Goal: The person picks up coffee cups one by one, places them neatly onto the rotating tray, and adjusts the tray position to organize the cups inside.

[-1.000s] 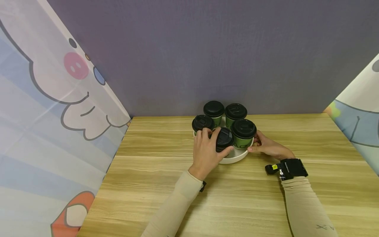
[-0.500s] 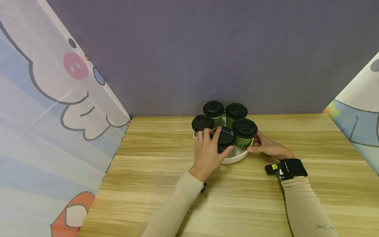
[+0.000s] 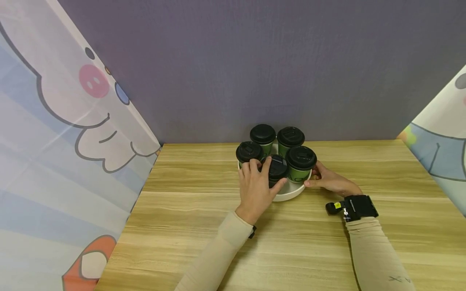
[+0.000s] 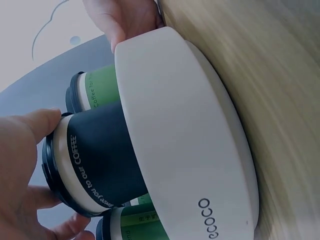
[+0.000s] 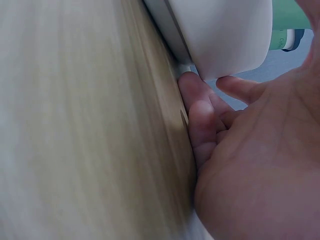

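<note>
A round white tray with raised walls stands on the wooden table, carrying several lidded paper coffee cups. My left hand grips the front one, a black-sleeved coffee cup, thumb and fingers on opposite sides of its black lid. In the left wrist view this cup stands inside the tray wall; its base is hidden. My right hand holds the tray's right side, thumb toward the front. The right wrist view has its fingertips against the tray's outer wall and other fingers curled low beside the tabletop.
Green-sleeved cups fill the tray's back and sides, including one at the right and one at the left. A grey wall panel rises behind the table. Cartoon-printed curtains flank both sides.
My left hand has shifted slightly right, and the black-sleeved cup has moved a little right and back with it. The right-side green cup sits marginally farther right. My right hand stays put.
</note>
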A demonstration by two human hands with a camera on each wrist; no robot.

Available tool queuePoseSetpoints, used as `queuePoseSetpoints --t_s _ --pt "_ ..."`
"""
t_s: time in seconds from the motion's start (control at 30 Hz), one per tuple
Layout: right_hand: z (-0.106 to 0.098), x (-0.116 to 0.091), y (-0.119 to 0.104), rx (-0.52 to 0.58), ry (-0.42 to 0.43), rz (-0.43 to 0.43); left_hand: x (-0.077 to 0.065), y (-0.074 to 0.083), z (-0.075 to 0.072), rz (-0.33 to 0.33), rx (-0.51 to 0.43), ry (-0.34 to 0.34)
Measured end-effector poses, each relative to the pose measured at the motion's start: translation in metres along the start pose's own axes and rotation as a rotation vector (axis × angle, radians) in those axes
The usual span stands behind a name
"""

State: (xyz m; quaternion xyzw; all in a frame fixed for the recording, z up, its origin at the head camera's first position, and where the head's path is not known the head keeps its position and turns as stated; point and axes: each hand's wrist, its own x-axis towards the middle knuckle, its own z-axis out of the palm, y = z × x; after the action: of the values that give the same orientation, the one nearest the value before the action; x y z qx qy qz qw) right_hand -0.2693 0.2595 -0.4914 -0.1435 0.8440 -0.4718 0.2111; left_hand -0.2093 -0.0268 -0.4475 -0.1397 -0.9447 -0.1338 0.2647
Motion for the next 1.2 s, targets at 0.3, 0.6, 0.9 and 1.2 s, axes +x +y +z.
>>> queuePoseSetpoints --t_s 0.3,0.6,0.9,1.2 --pt "-0.0012 -0.0005 0.0017 0.008 -0.005 -0.003 -0.0021 0.0010 0.0009 0.029 -0.051 0.014" --pt "-0.0017 0.0004 0.0025 0.021 -0.011 -0.011 -0.0028 0.0029 0.0003 0.048 -0.048 0.049" --pt "-0.0019 0.0003 0.0040 0.023 -0.008 -0.013 -0.0045 0.0036 0.0027 0.034 -0.013 0.057" --pt "-0.0014 0.0013 0.0053 0.034 -0.010 -0.021 -0.0034 0.0018 0.0032 0.030 -0.051 0.027"
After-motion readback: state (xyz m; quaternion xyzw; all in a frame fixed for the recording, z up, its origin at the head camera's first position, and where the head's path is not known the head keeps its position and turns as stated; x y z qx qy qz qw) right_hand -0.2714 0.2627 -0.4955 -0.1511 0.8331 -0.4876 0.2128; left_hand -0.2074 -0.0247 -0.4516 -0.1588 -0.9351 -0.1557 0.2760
